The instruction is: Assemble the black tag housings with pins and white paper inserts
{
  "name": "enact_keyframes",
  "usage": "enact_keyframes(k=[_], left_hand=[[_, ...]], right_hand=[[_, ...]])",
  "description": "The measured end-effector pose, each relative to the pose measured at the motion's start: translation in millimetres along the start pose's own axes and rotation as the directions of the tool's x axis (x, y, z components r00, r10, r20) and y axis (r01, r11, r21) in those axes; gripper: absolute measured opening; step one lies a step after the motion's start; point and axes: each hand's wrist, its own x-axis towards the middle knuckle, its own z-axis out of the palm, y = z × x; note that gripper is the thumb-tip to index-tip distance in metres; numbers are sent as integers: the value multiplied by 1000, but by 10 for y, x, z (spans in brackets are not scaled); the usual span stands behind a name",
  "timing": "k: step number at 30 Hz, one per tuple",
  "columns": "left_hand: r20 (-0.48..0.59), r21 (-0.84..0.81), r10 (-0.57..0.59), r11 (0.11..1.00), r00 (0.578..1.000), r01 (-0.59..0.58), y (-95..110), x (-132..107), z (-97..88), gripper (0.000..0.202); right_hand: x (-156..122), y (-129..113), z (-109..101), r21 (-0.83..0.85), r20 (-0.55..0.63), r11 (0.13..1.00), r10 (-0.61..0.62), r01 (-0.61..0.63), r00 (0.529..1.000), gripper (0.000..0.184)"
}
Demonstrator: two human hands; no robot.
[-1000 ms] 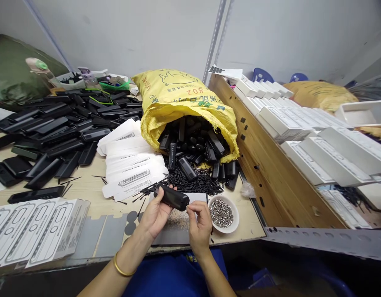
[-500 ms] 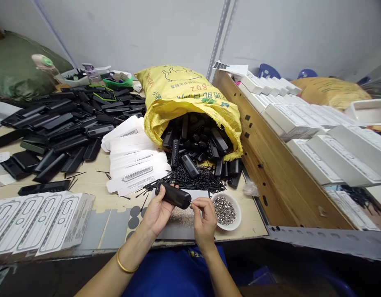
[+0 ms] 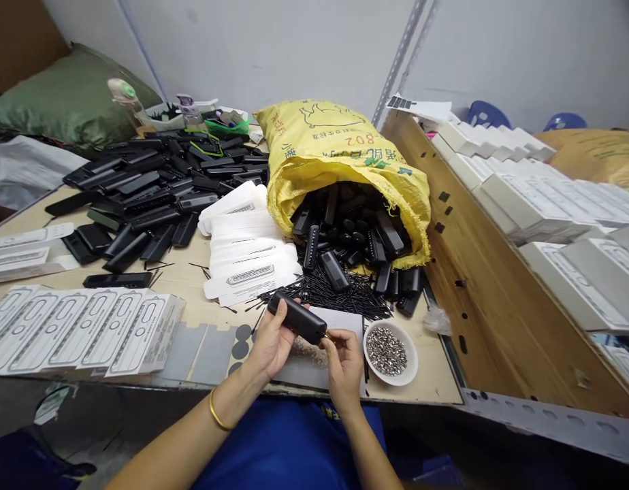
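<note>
At the pale worktop (image 3: 440, 388), in front of a yellow woven sack (image 3: 340, 146), the left hand (image 3: 270, 346) grips an elongated black casing (image 3: 300, 320) above the surface. The right hand's (image 3: 344, 367) fingers appear to pinch a tiny metal part (image 3: 325, 335), seemingly fitting it into the casing's end, which calls for steady alignment.

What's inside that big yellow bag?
Inside the yellow sack, black plastic cases are heaped at the open mouth. Some spill out, near thin black rods. The sack covers its back part, so I can't tell what's deeper in.
</note>
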Motion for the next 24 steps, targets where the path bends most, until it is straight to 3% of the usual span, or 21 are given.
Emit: enact_keyframes(k=[3, 8, 11, 15, 17, 20, 24], left_hand=[[12, 10, -4, 1000, 1000, 4, 45, -5, 10, 9], [55, 55, -7, 998, 998, 4, 34, -13, 26, 16], [109, 105, 40, 993, 993, -52, 10, -12, 32, 26], [173, 168, 57, 982, 983, -86, 132, -107, 130, 32], [231, 137, 70, 985, 970, -104, 239, -203, 201, 34], [357, 187, 96, 967, 929, -171, 262, -279, 250, 37], [393, 490, 72, 828, 917, -275, -86, -34, 250, 32]], right_hand=[[16, -33, -31, 5, 56, 1000, 2, -2, 998, 8], [131, -122, -129, -139, 115, 976, -155, 170, 981, 11], [160, -137, -153, -195, 151, 954, -202, 230, 968, 15], [111, -104, -154, -188, 157, 977, -68, 97, 985, 15], [90, -82, -200, -164, 126, 986, -10, 31, 992, 11], [113, -60, -360, -139, -17, 990, -30, 28, 999, 13], [252, -126, -589, -245, -144, 967, -103, 65, 984, 18]])
